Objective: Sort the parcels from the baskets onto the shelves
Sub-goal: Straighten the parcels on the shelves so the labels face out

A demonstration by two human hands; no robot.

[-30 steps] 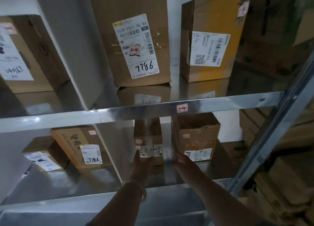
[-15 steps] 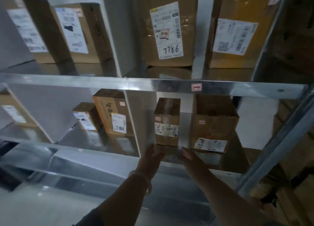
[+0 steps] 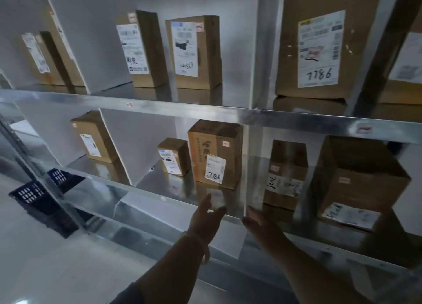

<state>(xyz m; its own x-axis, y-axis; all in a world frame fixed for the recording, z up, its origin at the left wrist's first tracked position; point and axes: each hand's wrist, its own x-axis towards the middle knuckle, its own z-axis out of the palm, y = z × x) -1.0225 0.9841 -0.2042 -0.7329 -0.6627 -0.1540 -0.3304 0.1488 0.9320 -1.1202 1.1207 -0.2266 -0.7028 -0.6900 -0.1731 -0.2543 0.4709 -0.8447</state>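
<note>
Left hand (image 3: pixel 206 217) was spread flat, grip apart, holding nothing, near the lower shelf (image 3: pixel 173 200) edge. Right hand (image 3: pixel 260 221) likewise, empty. Five parcels stood on that shelf; the narrow parcel (image 3: pixel 285 173) stood just beyond the hands. One blue basket (image 3: pixel 34 194) sat far left.

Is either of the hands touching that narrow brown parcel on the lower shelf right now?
Apart. The head view shows both the left hand and right hand open, short of the narrow parcel, bare shelf between.
</note>
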